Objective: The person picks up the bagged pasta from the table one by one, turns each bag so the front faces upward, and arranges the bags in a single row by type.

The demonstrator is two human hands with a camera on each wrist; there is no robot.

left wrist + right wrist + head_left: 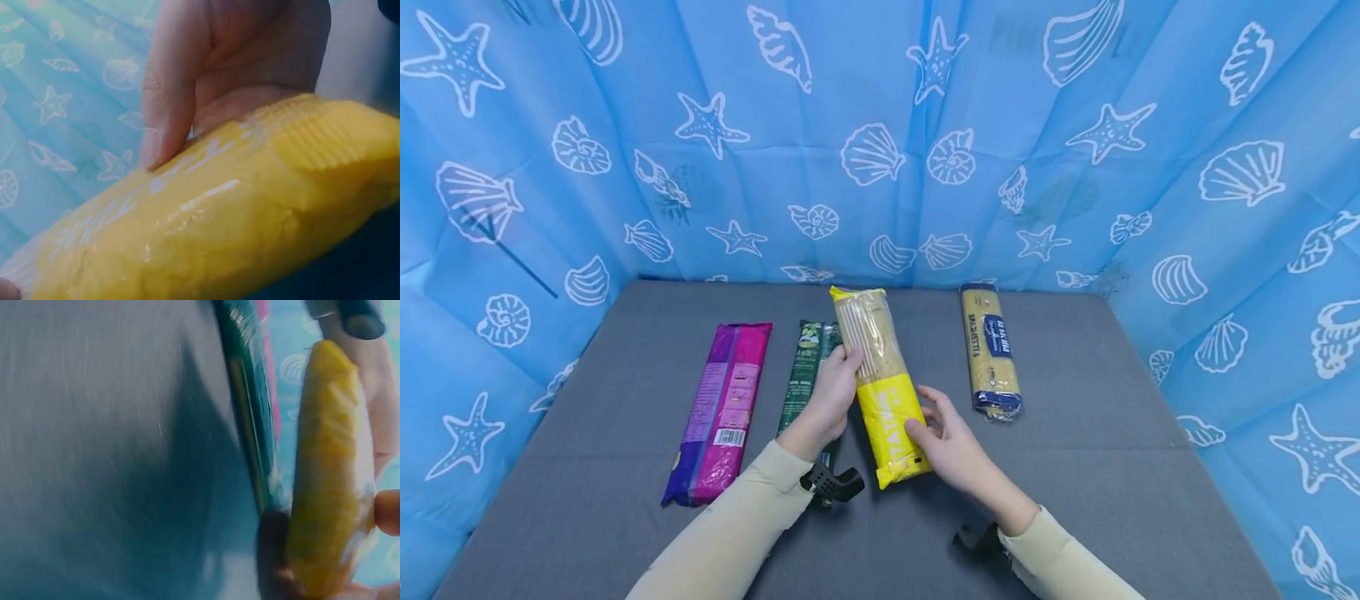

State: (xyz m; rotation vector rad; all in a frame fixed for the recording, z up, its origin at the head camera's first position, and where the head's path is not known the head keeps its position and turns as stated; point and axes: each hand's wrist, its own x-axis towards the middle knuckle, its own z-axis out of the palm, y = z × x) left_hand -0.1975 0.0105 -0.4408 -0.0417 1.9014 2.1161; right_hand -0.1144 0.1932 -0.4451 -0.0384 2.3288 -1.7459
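Note:
A pack of spaghetti [891, 408] with a clear upper part and a yellow lower part is held up off the table, tilted. My left hand [829, 393] grips its left edge near the middle, thumb on the front. Lower down, my right hand [957, 448] holds the right edge with the thumb over the yellow part. The left wrist view shows the yellow wrapper [206, 212] close up, a thumb pressed on it. In the right wrist view the yellow pack [328, 462] stands edge-on between thumb and fingers. The fingers behind the pack are mostly hidden.
On the grey table [1075, 492] lie a pink and purple pack [722, 412] at left, a dark green pack [801, 367] partly behind the left arm, and a blue-ended spaghetti pack [991, 350] at right. A blue shell-patterned curtain [865, 100] surrounds the table's back and sides.

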